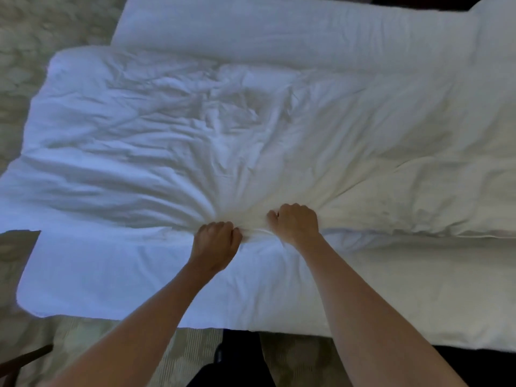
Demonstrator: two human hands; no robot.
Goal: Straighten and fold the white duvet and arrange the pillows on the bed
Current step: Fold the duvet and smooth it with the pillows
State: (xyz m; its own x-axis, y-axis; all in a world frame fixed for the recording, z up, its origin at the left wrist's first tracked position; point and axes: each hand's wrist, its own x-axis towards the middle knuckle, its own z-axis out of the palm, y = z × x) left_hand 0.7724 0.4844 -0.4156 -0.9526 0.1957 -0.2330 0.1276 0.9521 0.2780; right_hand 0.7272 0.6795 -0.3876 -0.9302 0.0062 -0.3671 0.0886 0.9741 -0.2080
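At the far left, patterned pale carpet (25, 51) runs along the side of the bed, and a dark wooden piece of furniture (19, 361) pokes in at the near left corner; I cannot tell what it is. The white duvet (139, 141) lies spread across the bed, its left end looking bluish in the light, with a rounded near left corner (30, 300) hanging past the mattress edge. The middle of the duvet is heavily creased, and the wrinkles fan out from the spot where I hold it.

My left hand (216, 244) sits at the near middle, fingers curled into a fist, its grip pinching a bunch of duvet fabric. Just beside it, almost touching, my right hand (296, 223) is also fisted, its grip clamped on the same gathered ridge of cloth. Both bare forearms reach in from the near edge.

Along the far side, a long smooth fold of white bedding (279, 32) stretches left to right. On the right, the duvet looks warmer and cream-toned, puffed up with a seamed edge (488, 236) lying over the flatter white layer near me.
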